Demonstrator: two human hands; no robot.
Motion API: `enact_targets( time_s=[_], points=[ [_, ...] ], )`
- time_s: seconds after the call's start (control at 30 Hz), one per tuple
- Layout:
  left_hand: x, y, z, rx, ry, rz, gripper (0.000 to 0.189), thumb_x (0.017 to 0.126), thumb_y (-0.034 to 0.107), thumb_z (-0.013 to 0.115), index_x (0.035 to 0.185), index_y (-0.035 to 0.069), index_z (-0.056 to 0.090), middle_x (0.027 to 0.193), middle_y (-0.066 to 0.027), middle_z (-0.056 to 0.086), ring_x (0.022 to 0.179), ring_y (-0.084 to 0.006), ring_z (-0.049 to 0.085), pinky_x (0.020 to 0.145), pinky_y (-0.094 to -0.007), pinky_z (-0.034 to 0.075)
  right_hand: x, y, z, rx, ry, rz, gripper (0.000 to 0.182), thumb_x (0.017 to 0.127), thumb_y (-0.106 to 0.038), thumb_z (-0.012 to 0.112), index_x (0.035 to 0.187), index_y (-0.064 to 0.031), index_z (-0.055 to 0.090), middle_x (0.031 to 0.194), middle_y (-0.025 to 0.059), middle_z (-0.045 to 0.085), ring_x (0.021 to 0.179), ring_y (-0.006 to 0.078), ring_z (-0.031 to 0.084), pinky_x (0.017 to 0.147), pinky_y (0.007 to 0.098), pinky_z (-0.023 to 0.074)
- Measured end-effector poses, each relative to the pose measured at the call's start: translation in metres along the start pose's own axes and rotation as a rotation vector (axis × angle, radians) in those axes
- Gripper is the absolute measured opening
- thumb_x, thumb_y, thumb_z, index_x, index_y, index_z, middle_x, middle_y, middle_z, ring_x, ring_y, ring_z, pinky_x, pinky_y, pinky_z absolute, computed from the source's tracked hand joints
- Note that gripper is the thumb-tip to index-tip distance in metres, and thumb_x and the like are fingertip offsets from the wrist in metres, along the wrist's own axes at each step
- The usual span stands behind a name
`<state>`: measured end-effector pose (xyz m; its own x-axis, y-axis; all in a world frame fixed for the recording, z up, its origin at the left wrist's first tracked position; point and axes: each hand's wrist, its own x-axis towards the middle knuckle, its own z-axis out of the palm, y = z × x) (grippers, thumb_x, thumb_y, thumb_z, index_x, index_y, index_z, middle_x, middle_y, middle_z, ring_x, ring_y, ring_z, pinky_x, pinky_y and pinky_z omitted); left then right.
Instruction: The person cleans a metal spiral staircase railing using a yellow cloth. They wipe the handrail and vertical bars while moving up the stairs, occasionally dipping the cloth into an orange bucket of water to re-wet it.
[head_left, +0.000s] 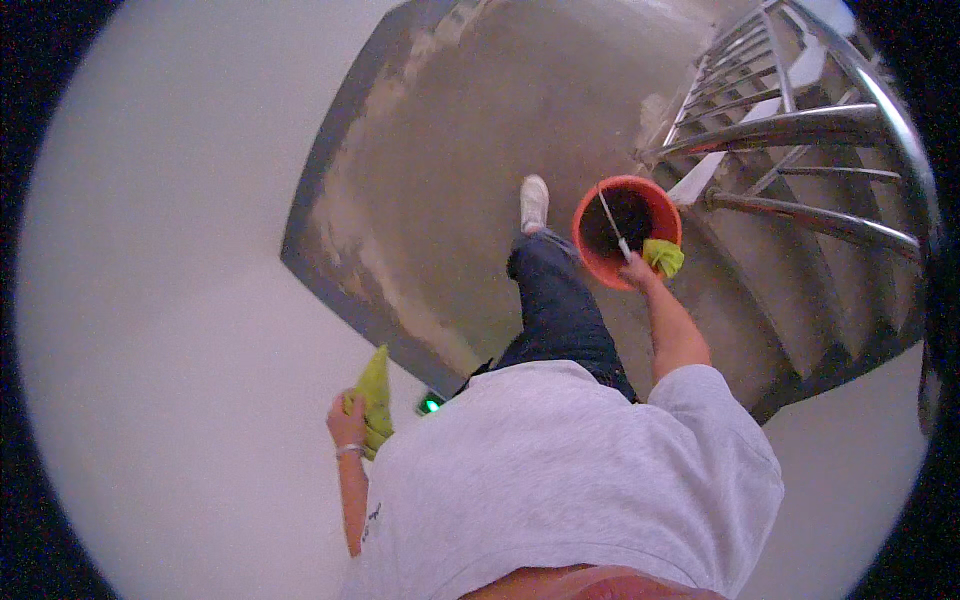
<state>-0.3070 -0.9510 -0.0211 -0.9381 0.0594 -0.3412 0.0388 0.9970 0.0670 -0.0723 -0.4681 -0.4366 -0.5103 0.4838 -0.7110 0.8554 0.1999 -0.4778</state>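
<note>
My right hand (638, 271) grips the white-sleeved wire handle (613, 223) of an orange-red plastic bucket (667, 206). Inside, the bucket looks dark; what it holds cannot be made out. Over the rim, beside my right hand, hangs a yellow-green cloth (663, 257). Out to the left, my left hand (347, 421) is closed around another yellow-green cloth (373, 394), part of which points up past the fingers. A band circles my left wrist.
Stairs (757, 277) with a tubular metal railing (814, 214) lie to the right of the bucket. A concrete landing (480, 135) spreads ahead, bordered by a dark skirting band (319, 180) and a white wall (165, 225). A green light (431, 406) glows near my left hip.
</note>
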Motion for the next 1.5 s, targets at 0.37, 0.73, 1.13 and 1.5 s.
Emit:
enact_targets(
  time_s=[0.37, 0.73, 1.13, 1.5],
  points=[
    [0.219, 0.072, 0.019, 0.054, -0.315, -0.06, 0.037, 0.073, 0.038, 0.059, 0.087, 0.005, 0.058, 0.08, -0.0173, 0.06, 0.074, -0.0326, 0.057, 0.065, -0.0403, 0.044, -0.016, -0.125, -0.097, 0.005, -0.012, -0.077, 0.022, 0.069, -0.019, 0.048, 0.08, -0.0017, 0.057, 0.074, 0.0191, 0.058, 0.072, 0.0366, 0.056, 0.065, 0.0408, 0.0442],
    [0.433, 0.212, 0.018, 0.101, -0.328, 0.36, 0.036, 0.075, 0.037, 0.058, 0.086, 0.003, 0.057, 0.079, -0.0192, 0.059, 0.072, -0.034, 0.055, 0.064, -0.0412, 0.043, -0.066, -0.29, -0.208, 0.432, 0.511, -0.015, 0.029, 0.073, -0.02, 0.05, 0.095, -0.0033, 0.059, 0.089, 0.0155, 0.061, 0.084, 0.03, 0.058, 0.075, 0.0371, 0.0447],
    [0.468, 0.516, 0.005, -0.112, -0.308, 1.393, 0.037, 0.077, 0.033, 0.056, 0.087, -0.002, 0.055, 0.08, -0.0223, 0.057, 0.073, -0.0356, 0.055, 0.065, -0.0415, 0.042, -0.122, -0.385, -0.133, 0.718, 0.818, 0.158, 0.032, 0.074, -0.019, 0.055, 0.1, -0.0002, 0.057, 0.093, 0.012, 0.061, 0.086, 0.0203, 0.058, 0.075, 0.0316, 0.0445],
    [0.186, 0.532, -0.048, -0.462, -1.334, 1.892, 0.022, 0.082, 0.01, 0.055, 0.104, 0.005, 0.057, 0.089, -0.0038, 0.061, 0.079, -0.011, 0.055, 0.069, -0.0258, 0.045, -0.173, -0.42, -0.155, 0.982, 1.156, -0.06, 0.046, 0.083, -0.024, 0.054, 0.12, -0.0028, 0.037, 0.11, 0.0126, 0.051, 0.097, 0.017, 0.05, 0.078, 0.0289, 0.0438]
  ],
)
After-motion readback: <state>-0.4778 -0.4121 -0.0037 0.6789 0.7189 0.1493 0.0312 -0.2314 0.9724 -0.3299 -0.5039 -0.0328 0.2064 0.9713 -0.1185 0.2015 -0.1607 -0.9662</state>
